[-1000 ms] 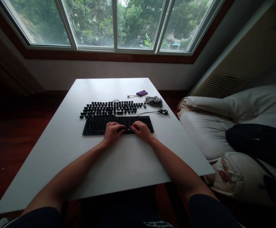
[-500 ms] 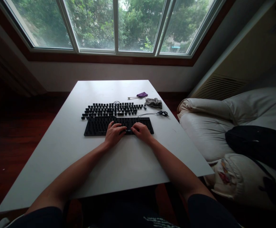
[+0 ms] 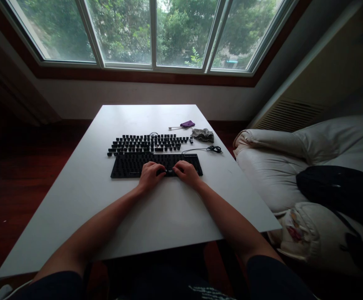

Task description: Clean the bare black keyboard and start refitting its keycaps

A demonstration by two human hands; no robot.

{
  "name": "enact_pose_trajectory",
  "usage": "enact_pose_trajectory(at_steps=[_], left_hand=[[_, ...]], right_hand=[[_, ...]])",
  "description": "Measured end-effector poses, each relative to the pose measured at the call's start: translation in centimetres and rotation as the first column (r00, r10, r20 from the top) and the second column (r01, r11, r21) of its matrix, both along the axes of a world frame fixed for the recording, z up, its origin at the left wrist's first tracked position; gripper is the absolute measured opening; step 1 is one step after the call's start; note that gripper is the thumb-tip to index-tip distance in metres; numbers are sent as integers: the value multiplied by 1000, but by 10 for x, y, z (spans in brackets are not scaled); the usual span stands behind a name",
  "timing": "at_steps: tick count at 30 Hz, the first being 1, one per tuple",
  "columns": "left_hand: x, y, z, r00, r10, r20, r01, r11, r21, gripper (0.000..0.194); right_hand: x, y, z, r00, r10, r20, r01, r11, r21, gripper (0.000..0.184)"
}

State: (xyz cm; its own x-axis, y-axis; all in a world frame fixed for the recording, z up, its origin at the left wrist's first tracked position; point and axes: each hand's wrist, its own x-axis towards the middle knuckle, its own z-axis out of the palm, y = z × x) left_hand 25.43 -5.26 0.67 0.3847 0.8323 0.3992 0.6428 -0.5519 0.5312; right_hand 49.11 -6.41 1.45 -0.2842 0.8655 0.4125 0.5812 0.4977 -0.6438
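Note:
A black keyboard point(image 3: 127, 165) lies flat on the white table in front of me. My left hand point(image 3: 150, 174) rests over the middle of its near edge, fingers curled together and thumb close by. Just right of it, my right hand point(image 3: 186, 171) is closed too, its fingertips pinched at the near row. Whatever the fingertips hold, if anything, is too small and dark to name. Beyond the keyboard, several loose black keycaps point(image 3: 131, 143) stand in rows. A thin cable point(image 3: 197, 149) runs from the keyboard to a coiled bundle at the right.
On the white table point(image 3: 84, 200), a grey cloth point(image 3: 202, 134) and a purple cloth point(image 3: 187, 123) lie at the back right, beside a thin stick point(image 3: 174, 128). A pale sofa point(image 3: 262, 166) with a black bag point(image 3: 340, 187) stands right of the table. A window is ahead.
My left hand's fingers, stretched over the keys before, have curled inward toward the near edge. My right hand stays at nearly the same place.

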Motion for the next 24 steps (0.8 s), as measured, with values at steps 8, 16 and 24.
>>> enact_pose_trajectory(at_steps=[8,16,24], left_hand=[[3,-4,4,996,-34,-88,37,999,32,12],[0,-3,5,995,-4,-101,6,1000,26,17],[-6,3,4,998,-23,-63,23,1000,5,17]], right_hand=[[-1,1,-2,1000,-11,3,11,1000,8,20],[-8,-3,1,998,-31,-53,31,999,-16,20],[-27,-14,16,878,19,-479,-166,949,-267,31]])
